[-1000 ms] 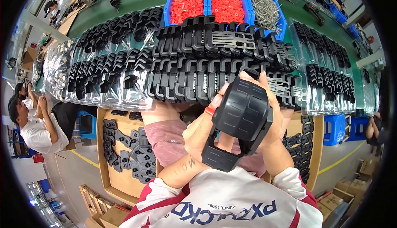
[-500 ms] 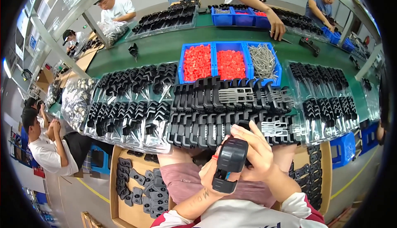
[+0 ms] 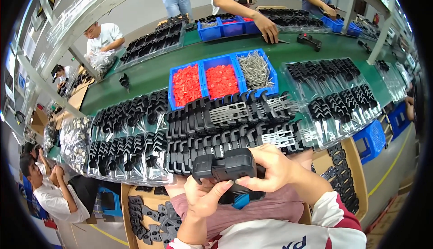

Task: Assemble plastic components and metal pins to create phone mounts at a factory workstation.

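A bulky black plastic holder point(image 3: 225, 165) with a hooked end is held over my lap. My left hand point(image 3: 204, 198) grips its left side, thumb pressed on the near face. Round the right end, my right hand point(image 3: 273, 168) is closed, its thumb also on the near face. A small blue piece point(image 3: 241, 201) shows at the holder's underside. Just beyond my hands, rows of black clamp-shaped parts point(image 3: 205, 143) stand packed together, some with pale slotted plates point(image 3: 277, 137). My fingers behind the holder are partly hidden.
Blue bins point(image 3: 171, 86) hold red pieces and metal pins. Clear trays point(image 3: 97, 177) of black parts flank the rows on the green table point(image 3: 149, 68). Cardboard boxes point(image 3: 128, 226) of black parts lie beside my legs. Across the table, a co-worker's hand point(image 3: 266, 29) rests near another black piece point(image 3: 309, 42).
The holder has turned from upright to roughly level, and both my hands have shifted to its two sides. The blue piece beneath it now shows. My view has swung to the right.
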Tool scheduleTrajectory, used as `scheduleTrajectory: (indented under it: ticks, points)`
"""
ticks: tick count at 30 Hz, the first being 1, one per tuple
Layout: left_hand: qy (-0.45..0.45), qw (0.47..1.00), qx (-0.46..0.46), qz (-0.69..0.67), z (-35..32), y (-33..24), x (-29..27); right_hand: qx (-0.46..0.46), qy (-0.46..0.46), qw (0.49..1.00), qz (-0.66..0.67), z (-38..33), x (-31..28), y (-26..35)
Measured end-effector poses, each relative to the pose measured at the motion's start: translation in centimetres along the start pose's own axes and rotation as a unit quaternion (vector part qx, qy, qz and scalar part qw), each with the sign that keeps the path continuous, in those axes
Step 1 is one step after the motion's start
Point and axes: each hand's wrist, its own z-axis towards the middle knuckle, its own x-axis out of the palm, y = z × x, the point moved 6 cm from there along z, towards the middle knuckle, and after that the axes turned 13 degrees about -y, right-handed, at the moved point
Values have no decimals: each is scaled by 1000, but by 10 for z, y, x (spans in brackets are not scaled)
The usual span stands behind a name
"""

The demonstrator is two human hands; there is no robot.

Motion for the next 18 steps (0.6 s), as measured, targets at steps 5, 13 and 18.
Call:
scheduleTrajectory:
  ticks: [5,13,18]
  points:
    - [-11,997,-20,-70,-3,10,1,-87,-32,996,-10,-4,3,8]
    - [-27,993,-102,-50,16,16,1,-79,-100,992,-7,6,-4,13]
    - [0,993,-86,-81,31,20,23,-36,-110,992,-46,6,-12,0]
